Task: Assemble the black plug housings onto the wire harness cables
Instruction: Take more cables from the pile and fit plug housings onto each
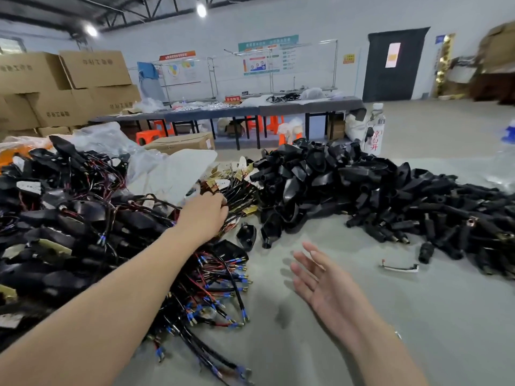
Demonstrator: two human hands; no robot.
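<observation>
The left hand (204, 211) reaches into the cables (220, 277) left of the plug heap (334, 185) (grip unclear); the right hand (320, 282) hovers open. Cables look light, floppy, tangle-prone: best pinched near a terminal end.

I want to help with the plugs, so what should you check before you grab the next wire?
1. Right hand free: ok. It is open and holds nothing.
2. Left hand has a wire: cannot tell. Its fingers reach into the wires, but the grip is hidden.
3. Wires easy to pull out: not ok. They lie in a tangled heap.
4. Housings ready: ok. A big pile sits to the right of the wires.
5. One housing close by: ok. A loose housing lies by itself between the two hands.
</observation>
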